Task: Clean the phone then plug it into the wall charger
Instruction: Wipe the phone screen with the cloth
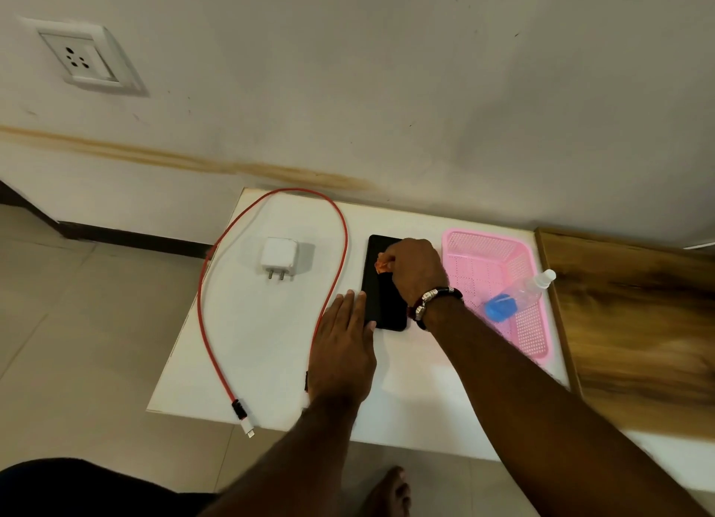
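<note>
A black phone (377,284) lies flat on the white table (271,346). My right hand (416,271) grips a small orange cloth (383,265) and presses it on the phone's upper part. My left hand (342,346) lies flat with straight fingers, its fingertips on the phone's lower left edge. A white charger plug (279,256) lies left of the phone, pins toward me. A red cable (271,284) loops around the plug, one connector (243,416) at the table's front edge. A wall socket (83,58) sits high at the left.
A pink plastic basket (499,284) stands right of the phone with a clear spray bottle (518,294) with a blue label lying in it. Wooden surface (634,323) lies at the right. My bare foot (389,491) is on the tiled floor below the table.
</note>
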